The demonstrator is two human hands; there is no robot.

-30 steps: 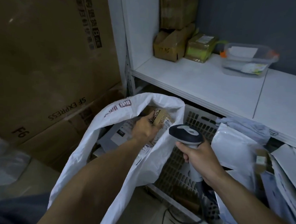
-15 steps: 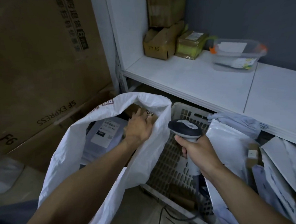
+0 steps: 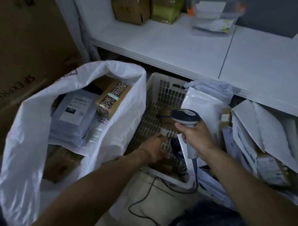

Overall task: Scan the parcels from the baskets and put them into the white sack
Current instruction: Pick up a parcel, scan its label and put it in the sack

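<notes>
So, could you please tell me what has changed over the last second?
The left hand let go of the brown box, which now lies in the white sack, and moved right into the basket. Whether it holds anything there is unclear. The right hand still grips the scanner.
</notes>
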